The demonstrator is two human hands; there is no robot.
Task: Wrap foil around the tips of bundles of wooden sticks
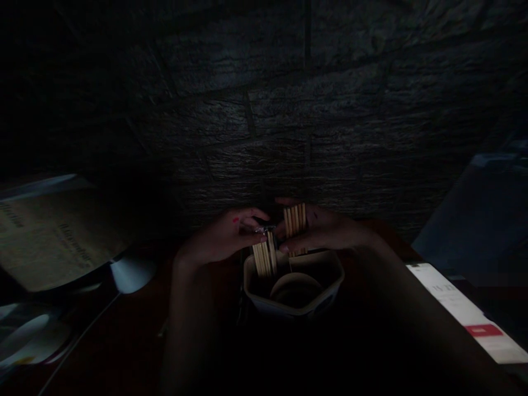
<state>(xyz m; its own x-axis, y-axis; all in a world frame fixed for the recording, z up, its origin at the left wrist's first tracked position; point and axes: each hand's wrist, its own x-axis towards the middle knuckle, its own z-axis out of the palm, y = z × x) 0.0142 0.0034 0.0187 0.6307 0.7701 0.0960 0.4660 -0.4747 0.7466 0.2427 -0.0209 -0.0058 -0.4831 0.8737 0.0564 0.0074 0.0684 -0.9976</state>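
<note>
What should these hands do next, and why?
I'd probably lower the right bundle of sticks into the container: the right hand grips it by the far rim, while the left bundle, in the left hand, already appears to dip inside.

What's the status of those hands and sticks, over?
Left hand gripping wooden sticks at the tub's opening. Right hand holding another bundle near the far rim. Round-edged object in tub; light dim.
</note>
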